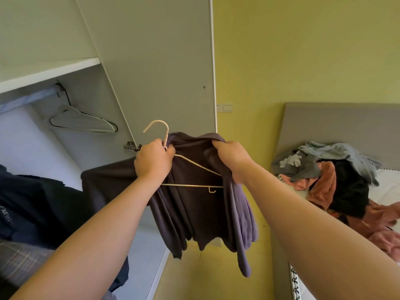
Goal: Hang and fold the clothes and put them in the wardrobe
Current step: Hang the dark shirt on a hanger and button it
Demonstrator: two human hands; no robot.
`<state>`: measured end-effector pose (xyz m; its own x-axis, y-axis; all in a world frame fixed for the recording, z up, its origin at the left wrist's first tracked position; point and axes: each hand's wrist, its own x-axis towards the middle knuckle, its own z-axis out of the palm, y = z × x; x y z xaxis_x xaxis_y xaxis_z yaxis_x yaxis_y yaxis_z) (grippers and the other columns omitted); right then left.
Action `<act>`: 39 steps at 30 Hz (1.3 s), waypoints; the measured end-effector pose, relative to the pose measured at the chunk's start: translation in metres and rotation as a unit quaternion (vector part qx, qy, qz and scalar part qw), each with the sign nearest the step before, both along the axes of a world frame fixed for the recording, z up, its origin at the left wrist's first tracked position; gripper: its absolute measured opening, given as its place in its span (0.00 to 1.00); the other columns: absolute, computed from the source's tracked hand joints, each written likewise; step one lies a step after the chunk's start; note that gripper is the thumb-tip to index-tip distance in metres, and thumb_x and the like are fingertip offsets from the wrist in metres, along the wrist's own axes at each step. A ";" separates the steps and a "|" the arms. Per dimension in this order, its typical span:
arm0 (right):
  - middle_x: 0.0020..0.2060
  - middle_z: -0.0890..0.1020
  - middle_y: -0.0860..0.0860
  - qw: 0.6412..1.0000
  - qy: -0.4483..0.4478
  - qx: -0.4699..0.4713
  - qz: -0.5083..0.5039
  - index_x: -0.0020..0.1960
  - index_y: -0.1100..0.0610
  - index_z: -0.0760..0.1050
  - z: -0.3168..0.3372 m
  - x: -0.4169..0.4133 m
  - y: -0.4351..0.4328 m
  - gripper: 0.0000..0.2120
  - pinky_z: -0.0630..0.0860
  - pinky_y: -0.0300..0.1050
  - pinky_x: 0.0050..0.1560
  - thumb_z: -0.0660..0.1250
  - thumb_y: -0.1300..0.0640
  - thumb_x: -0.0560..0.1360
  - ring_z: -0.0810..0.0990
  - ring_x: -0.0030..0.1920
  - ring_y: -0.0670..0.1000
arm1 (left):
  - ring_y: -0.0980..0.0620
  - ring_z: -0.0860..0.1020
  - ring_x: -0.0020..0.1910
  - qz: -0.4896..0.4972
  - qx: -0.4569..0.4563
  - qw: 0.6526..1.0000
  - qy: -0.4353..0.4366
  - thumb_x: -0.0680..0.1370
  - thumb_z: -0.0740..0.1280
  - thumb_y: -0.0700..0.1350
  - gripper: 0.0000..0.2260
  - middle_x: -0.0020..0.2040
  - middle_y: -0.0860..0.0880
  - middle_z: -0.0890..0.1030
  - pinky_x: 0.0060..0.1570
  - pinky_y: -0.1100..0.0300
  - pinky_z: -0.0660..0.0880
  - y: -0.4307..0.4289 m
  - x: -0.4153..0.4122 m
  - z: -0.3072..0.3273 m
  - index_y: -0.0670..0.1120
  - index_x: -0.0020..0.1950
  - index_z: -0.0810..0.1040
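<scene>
While the left hand (153,160) pinches the hanger (190,185) neck, the right hand (231,158) clutches the purple garment (205,213), both arms outstretched.

Seen from the held purple garment (194,202) at centre: at ten o'clock the wardrobe opening has a free stretch of rail (30,98) under a white shelf (49,71). Two empty hangers (86,123) hang at the rail's right end. Dark hung clothes (36,198) crowd eight o'clock. The open door (164,61) blocks twelve o'clock. A clothes pile (337,178) lies at three o'clock.
</scene>
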<state>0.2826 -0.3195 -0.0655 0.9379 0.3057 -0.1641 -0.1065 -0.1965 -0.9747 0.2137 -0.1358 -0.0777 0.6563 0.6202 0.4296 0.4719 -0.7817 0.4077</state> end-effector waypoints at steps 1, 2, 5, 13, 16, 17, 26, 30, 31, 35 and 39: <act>0.43 0.85 0.57 0.997 0.044 0.057 0.033 0.49 0.59 0.81 0.006 -0.007 0.001 0.13 0.81 0.50 0.47 0.67 0.49 0.76 0.84 0.44 0.57 | 0.43 0.72 0.37 0.000 -0.009 1.000 -0.005 0.80 0.63 0.55 0.14 0.31 0.52 0.70 0.37 0.54 0.67 -0.001 0.001 -0.002 0.50 0.38 0.71; 0.43 0.86 0.57 0.989 0.080 0.094 0.083 0.48 0.58 0.83 0.008 -0.014 0.002 0.11 0.81 0.51 0.50 0.69 0.51 0.76 0.85 0.44 0.57 | 0.43 0.72 0.37 -0.004 -0.025 1.000 -0.009 0.80 0.63 0.55 0.15 0.32 0.51 0.71 0.37 0.54 0.67 -0.001 0.003 -0.003 0.50 0.37 0.70; 0.35 0.83 0.53 0.943 0.097 0.003 0.318 0.38 0.55 0.81 0.005 -0.030 -0.004 0.05 0.80 0.45 0.41 0.71 0.61 0.71 0.81 0.39 0.54 | 0.43 0.71 0.40 -0.021 -0.084 0.996 -0.012 0.80 0.63 0.55 0.15 0.37 0.47 0.76 0.39 0.54 0.67 0.005 0.009 -0.002 0.45 0.40 0.74; 0.49 0.81 0.50 0.863 -0.379 -0.309 0.127 0.60 0.49 0.79 -0.006 -0.016 -0.008 0.14 0.75 0.44 0.51 0.64 0.51 0.76 0.79 0.54 0.55 | 0.48 0.71 0.31 -0.049 -0.160 0.985 -0.031 0.79 0.63 0.45 0.15 0.29 0.49 0.74 0.28 0.57 0.60 0.004 0.014 -0.007 0.47 0.32 0.70; 0.56 0.80 0.53 0.823 -0.379 -0.392 0.160 0.65 0.49 0.72 -0.024 -0.009 -0.009 0.18 0.71 0.52 0.52 0.55 0.41 0.82 0.77 0.57 0.59 | 0.48 0.71 0.29 -0.061 -0.190 0.978 -0.060 0.78 0.62 0.43 0.14 0.27 0.49 0.73 0.28 0.56 0.61 0.001 0.016 -0.005 0.47 0.31 0.69; 0.54 0.81 0.54 0.833 -0.364 -0.383 0.164 0.62 0.50 0.72 -0.030 -0.007 -0.008 0.16 0.71 0.51 0.47 0.54 0.42 0.83 0.78 0.54 0.61 | 0.48 0.70 0.29 -0.066 -0.200 0.975 -0.065 0.78 0.62 0.42 0.14 0.27 0.49 0.73 0.28 0.56 0.61 0.000 0.017 -0.005 0.47 0.32 0.69; 0.45 0.81 0.53 0.861 -0.361 -0.349 0.075 0.51 0.51 0.72 -0.027 0.018 -0.006 0.15 0.74 0.49 0.38 0.54 0.42 0.83 0.79 0.45 0.60 | 0.55 0.78 0.47 -0.168 -0.209 0.962 -0.039 0.76 0.72 0.49 0.11 0.49 0.58 0.80 0.45 0.58 0.72 0.019 0.013 0.000 0.52 0.57 0.76; 0.45 0.82 0.53 0.870 -0.340 -0.354 0.039 0.51 0.51 0.71 -0.025 0.031 -0.006 0.15 0.75 0.50 0.42 0.53 0.42 0.83 0.79 0.44 0.59 | 0.47 0.78 0.50 -0.062 -0.143 0.981 -0.119 0.79 0.63 0.37 0.11 0.51 0.51 0.81 0.45 0.58 0.70 0.030 0.003 -0.008 0.50 0.56 0.78; 0.45 0.82 0.53 0.871 -0.337 -0.356 0.029 0.51 0.51 0.71 -0.026 0.035 -0.007 0.14 0.74 0.50 0.43 0.53 0.43 0.83 0.78 0.44 0.59 | 0.45 0.78 0.49 -0.025 -0.136 0.982 -0.130 0.78 0.61 0.36 0.12 0.52 0.49 0.81 0.45 0.57 0.70 0.032 -0.001 -0.010 0.48 0.57 0.78; 0.45 0.82 0.51 0.874 -0.331 -0.355 -0.012 0.54 0.49 0.72 -0.029 0.043 -0.009 0.14 0.65 0.52 0.49 0.51 0.43 0.84 0.74 0.41 0.55 | 0.38 0.78 0.51 0.079 -0.202 0.967 -0.132 0.79 0.58 0.36 0.11 0.52 0.42 0.79 0.44 0.51 0.72 0.029 -0.016 -0.030 0.44 0.60 0.74; 0.42 0.82 0.49 0.840 -0.383 -0.382 -0.026 0.54 0.49 0.73 -0.031 0.043 -0.007 0.16 0.59 0.51 0.48 0.50 0.43 0.84 0.76 0.40 0.56 | 0.38 0.78 0.49 0.019 -0.220 0.975 0.026 0.78 0.61 0.39 0.05 0.50 0.42 0.78 0.47 0.48 0.75 0.010 -0.025 -0.054 0.43 0.54 0.72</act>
